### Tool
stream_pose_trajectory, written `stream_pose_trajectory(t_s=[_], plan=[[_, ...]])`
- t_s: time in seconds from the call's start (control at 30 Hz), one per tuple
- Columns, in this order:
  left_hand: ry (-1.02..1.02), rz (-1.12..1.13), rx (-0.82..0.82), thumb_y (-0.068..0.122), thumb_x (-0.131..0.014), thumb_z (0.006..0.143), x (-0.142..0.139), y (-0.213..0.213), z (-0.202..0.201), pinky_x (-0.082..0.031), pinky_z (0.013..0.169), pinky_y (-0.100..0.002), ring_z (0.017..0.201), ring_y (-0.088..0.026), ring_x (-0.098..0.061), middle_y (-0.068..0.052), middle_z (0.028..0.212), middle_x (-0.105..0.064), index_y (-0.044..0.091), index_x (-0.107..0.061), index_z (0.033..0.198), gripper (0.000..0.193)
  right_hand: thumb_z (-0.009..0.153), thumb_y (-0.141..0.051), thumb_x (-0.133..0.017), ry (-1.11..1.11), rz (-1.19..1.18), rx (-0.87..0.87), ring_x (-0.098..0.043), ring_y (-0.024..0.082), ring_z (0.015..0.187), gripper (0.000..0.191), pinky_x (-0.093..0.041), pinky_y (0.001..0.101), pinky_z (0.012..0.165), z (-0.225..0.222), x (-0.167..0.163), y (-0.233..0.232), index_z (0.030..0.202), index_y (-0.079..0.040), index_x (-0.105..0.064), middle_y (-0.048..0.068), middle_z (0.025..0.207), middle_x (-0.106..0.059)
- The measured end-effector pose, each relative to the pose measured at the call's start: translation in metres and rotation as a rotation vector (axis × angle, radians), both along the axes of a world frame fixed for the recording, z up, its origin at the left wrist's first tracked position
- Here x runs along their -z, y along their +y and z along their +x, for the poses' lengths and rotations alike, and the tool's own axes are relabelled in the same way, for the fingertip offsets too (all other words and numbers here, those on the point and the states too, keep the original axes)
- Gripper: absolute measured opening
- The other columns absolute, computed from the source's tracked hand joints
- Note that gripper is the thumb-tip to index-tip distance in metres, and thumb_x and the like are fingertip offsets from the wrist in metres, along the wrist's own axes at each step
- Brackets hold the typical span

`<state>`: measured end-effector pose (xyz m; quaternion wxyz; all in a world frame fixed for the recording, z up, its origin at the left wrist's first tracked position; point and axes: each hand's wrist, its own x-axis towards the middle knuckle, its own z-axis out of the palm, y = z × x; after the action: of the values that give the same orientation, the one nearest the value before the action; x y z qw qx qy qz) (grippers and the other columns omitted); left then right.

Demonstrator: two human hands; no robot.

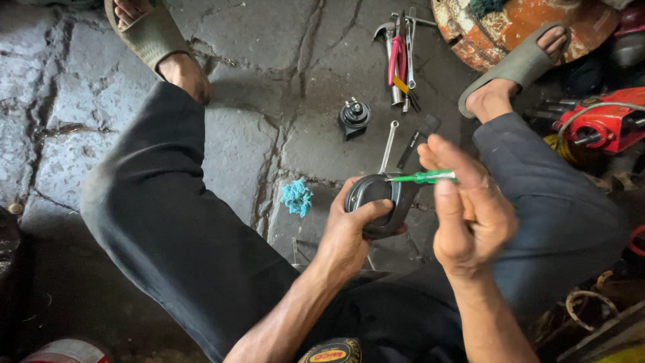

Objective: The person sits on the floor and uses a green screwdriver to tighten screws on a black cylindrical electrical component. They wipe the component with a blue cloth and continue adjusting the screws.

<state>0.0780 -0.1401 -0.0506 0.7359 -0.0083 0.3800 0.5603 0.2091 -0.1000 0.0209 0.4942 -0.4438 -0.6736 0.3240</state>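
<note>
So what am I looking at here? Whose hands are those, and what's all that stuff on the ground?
There is one picture, taken by a camera worn on a person's head, looking down. So you see that person's own knees, sandalled feet and two bare hands; no machine is involved. They sit over a cracked stone floor. The left hand grips a rounded black part. The right hand holds a green screwdriver, its tip touching that part. On the floor lie a blue rag, a small round black part, a spanner and a bundle of tools with red-handled pliers. A rusty orange disc is at the top right, and a red machine at the right edge.
</note>
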Motion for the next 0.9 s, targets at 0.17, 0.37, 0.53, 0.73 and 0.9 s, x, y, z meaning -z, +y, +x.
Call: stream_pose_trajectory(t_s=[0.17, 0.37, 0.53, 0.73, 0.9], plan=[[-0.044, 0.014, -0.006, -0.004, -0.066, 0.083, 0.000, -0.001, 0.000, -0.066, 0.074, -0.048, 0.089, -0.024, -0.070, -0.011, 0.104, -0.064, 0.003, -0.055, 0.116, 0.035, 0.089, 0.006, -0.076, -0.118, -0.039, 0.152, -0.057, 0.015, 0.079, 0.033, -0.049, 0.0237, 0.070, 0.007, 0.011, 0.003, 0.121, 0.002, -0.072, 0.021, 0.114, -0.070], [-0.018, 0.022, 0.009, -0.005, -0.067, 0.083, 0.000, 0.000, 0.000, -0.066, 0.076, -0.049, 0.091, -0.024, -0.070, -0.011, 0.105, -0.064, 0.002, -0.055, 0.115, 0.034, 0.085, 0.003, -0.077, -0.167, 0.016, 0.100, -0.053, 0.011, 0.076, 0.038, -0.046, 0.0227, 0.070, 0.014, 0.013, 0.002, 0.122, 0.000, -0.070, 0.021, 0.115, -0.069], [-0.011, 0.003, 0.000, -0.005, -0.067, 0.081, -0.001, 0.000, 0.000, -0.067, 0.075, -0.048, 0.091, -0.023, -0.070, -0.009, 0.104, -0.065, 0.004, -0.055, 0.114, 0.035, 0.092, 0.002, -0.078, -0.109, 0.061, 0.049, -0.066, 0.015, 0.092, 0.035, -0.056, 0.0224, 0.080, 0.008, 0.005, 0.007, 0.125, -0.004, -0.070, 0.015, 0.112, -0.068], [-0.008, 0.022, 0.009, -0.005, -0.067, 0.082, 0.000, -0.001, 0.000, -0.066, 0.075, -0.049, 0.090, -0.023, -0.070, -0.010, 0.104, -0.064, 0.003, -0.055, 0.114, 0.035, 0.093, -0.003, -0.065, 0.147, -0.137, -0.054, -0.071, 0.013, 0.106, 0.029, -0.059, 0.0224, 0.090, 0.008, -0.001, 0.004, 0.122, -0.007, -0.066, 0.008, 0.121, -0.069], [0.003, 0.029, 0.009, -0.004, -0.067, 0.083, 0.004, -0.001, 0.000, -0.066, 0.076, -0.049, 0.089, -0.024, -0.070, -0.010, 0.104, -0.064, 0.003, -0.055, 0.115, 0.035, 0.100, 0.007, -0.079, -0.071, 0.082, -0.022, -0.068, 0.016, 0.100, 0.025, -0.058, 0.0242, 0.087, 0.010, 0.003, 0.005, 0.122, -0.004, -0.073, 0.013, 0.117, -0.069]])
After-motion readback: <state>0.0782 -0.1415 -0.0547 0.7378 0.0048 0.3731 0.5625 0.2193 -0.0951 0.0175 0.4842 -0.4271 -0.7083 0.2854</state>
